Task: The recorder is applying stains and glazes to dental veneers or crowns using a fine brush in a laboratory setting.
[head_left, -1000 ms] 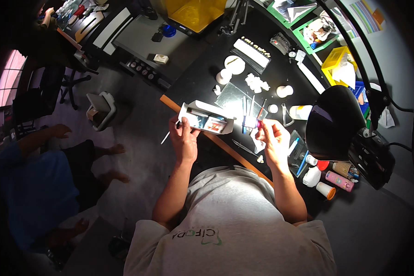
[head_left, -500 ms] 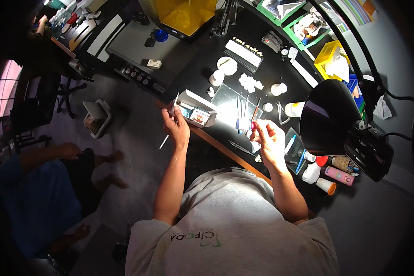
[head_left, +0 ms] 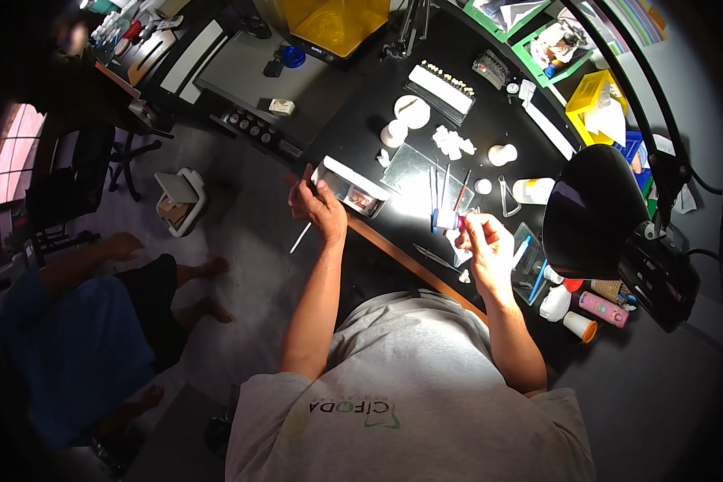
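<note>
White small bottle (head_left: 445, 218) is pinched in the right hand (head_left: 484, 245) grip, frame centre; left hand (head_left: 317, 207) holds a thin stick (head_left: 300, 238), leftward, long axis diagonal.

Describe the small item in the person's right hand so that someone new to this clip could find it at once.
Start at the black worktable and its bright lit patch in front of the person. Just right of that patch, the right hand pinches a small white vial with a red end. Unlike the bottles by the black lamp head, it is held off the table.
</note>
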`<state>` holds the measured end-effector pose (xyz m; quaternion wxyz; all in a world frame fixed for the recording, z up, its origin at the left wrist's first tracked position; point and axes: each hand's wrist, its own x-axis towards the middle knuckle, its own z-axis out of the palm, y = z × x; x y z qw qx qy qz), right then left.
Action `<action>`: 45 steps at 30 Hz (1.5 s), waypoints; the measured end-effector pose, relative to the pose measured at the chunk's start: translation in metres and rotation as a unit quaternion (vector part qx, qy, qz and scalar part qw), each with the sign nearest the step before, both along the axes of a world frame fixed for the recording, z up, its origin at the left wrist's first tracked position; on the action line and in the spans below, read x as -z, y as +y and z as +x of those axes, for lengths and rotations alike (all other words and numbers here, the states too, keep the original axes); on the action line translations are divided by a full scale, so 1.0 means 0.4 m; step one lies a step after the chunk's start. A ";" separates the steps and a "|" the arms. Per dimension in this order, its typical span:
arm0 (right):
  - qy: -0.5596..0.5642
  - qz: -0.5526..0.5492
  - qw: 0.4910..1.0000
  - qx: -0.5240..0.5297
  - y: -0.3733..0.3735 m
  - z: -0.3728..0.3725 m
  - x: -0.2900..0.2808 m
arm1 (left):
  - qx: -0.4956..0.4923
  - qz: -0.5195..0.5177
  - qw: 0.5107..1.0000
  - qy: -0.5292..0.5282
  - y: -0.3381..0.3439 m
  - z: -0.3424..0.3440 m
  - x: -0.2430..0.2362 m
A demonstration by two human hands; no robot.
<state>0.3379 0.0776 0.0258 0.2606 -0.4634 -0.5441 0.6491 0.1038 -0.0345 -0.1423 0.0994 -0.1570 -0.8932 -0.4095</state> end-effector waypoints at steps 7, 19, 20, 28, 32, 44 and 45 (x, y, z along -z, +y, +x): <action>-0.048 0.062 0.997 -0.024 0.005 0.001 -0.003 | 0.317 0.267 0.908 0.056 -0.073 0.166 -0.140; -0.172 0.158 0.966 -0.109 -0.008 0.019 -0.039 | 0.450 0.217 0.856 -0.132 0.032 0.297 -0.245; -0.168 0.159 0.967 -0.106 -0.010 0.017 -0.036 | 0.450 0.217 0.856 -0.134 0.034 0.297 -0.245; -0.170 0.276 0.936 -0.140 -0.007 0.035 -0.027 | 0.467 0.215 0.842 -0.161 0.032 0.310 -0.236; -0.180 0.328 0.912 -0.169 -0.008 0.018 -0.047 | 0.464 0.219 0.845 -0.153 0.023 0.302 -0.242; -0.115 0.111 0.974 -0.160 0.013 0.065 -0.023 | 0.452 0.226 0.852 -0.132 0.020 0.303 -0.245; -0.112 0.106 0.974 -0.163 0.014 0.071 -0.015 | 0.449 0.226 0.854 -0.129 0.019 0.303 -0.245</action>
